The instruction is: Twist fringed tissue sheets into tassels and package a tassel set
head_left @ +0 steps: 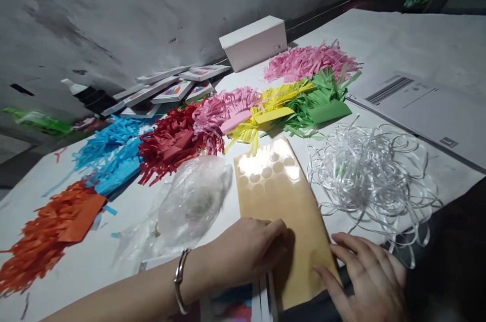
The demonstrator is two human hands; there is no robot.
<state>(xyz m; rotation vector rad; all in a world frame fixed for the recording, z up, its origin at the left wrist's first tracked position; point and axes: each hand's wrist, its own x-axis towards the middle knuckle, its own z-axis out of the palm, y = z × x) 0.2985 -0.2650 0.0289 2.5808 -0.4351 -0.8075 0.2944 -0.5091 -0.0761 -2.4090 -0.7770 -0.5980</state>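
Observation:
A glossy tan sheet with rows of round dots lies on the white table in front of me. My left hand rests on its near left edge, fingers curled and pressed onto the sheet, a metal bangle on the wrist. My right hand lies at the sheet's near right corner with fingers stretched out, touching its edge. Neither hand lifts anything.
Fringed paper piles run across the table: orange, blue, red, pink, yellow, green, more pink. A clear plastic bag, a tangle of white ribbon, a white box, small booklets and a printed sheet lie around.

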